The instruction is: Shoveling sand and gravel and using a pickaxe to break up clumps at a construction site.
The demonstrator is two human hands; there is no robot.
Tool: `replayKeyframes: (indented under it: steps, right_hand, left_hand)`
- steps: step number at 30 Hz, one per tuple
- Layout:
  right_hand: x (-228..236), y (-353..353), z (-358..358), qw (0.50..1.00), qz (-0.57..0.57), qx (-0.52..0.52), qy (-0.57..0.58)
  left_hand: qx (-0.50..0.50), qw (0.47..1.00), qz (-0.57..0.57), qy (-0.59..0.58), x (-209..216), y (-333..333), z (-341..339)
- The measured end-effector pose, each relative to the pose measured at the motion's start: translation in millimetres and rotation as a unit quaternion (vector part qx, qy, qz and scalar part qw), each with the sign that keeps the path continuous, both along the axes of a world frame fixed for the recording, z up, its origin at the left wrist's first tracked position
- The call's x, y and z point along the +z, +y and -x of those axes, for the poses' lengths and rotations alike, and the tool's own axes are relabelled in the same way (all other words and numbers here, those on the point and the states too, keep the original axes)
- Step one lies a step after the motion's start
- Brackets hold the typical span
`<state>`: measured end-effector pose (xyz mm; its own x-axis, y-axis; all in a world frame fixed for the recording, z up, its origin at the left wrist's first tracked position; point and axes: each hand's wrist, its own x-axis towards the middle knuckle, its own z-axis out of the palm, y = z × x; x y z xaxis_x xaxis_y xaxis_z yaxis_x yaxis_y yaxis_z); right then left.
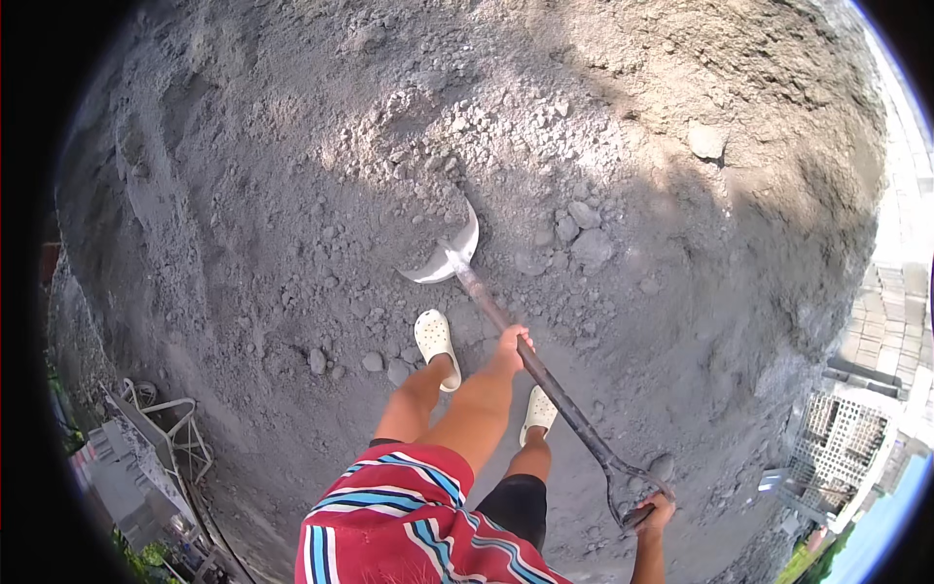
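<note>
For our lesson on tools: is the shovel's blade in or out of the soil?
In, it appears: only a pale crescent of the blade shows; grey soil covers the rest.

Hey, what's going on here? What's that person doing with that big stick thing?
A person in a red striped shirt is holding a shovel with both hands. The left hand grips the shaft, and the right hand holds the handle at the end. The blade is partly hidden in loose grey dirt, with a cluster of stones to its right.
</note>
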<state>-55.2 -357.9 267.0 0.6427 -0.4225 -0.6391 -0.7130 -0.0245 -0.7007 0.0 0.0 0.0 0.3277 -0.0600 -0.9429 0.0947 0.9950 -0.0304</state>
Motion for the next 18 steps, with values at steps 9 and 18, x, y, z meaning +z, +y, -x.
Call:
replayKeyframes:
  steps: [9,18]
  right_hand:
    - [7.2,-119.1,36.0,0.997,-0.062,0.039,-0.003]
    - [147.1,-158.2,19.4,0.953,-0.058,0.269,-0.129]
  left_hand:
    - [0.051,0.995,-0.085,-0.004,68.8,-78.7,75.1]
    - [0.251,0.960,-0.058,-0.114,187.9,-151.8,186.5]
